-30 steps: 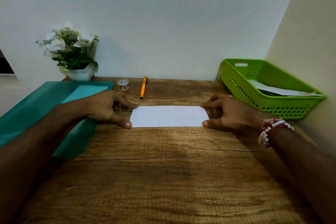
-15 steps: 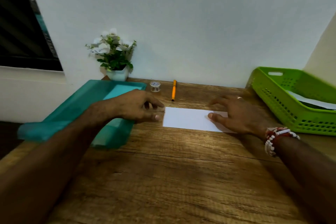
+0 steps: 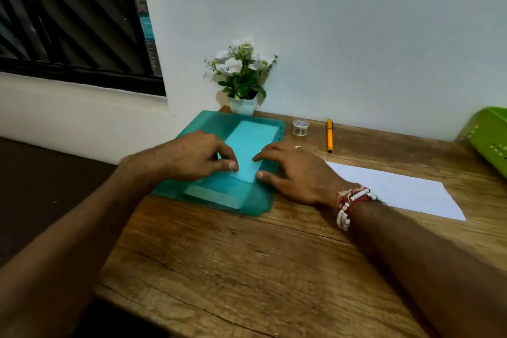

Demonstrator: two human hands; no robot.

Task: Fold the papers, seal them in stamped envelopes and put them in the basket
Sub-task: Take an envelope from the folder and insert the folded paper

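Both forearms are bare from the edge of the view up to the hands. The right wrist carries a stack of bracelets (image 3: 351, 204): strands of small white beads beside dark red beads and red thread, with loose thread ends sticking out. A thin, shiny ring (image 3: 297, 147) sits on a finger of the right hand (image 3: 296, 173). The left hand (image 3: 192, 156) shows short, trimmed fingernails.

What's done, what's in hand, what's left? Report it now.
Done: one folded paper lies flat on the table, right of the hands. In hand: the left hand pinches the teal folder and the right hand rests on it, fingers straight, probably to open it. Left: enveloping, sealing, then dropping it in the green basket, whose inside is out of view.
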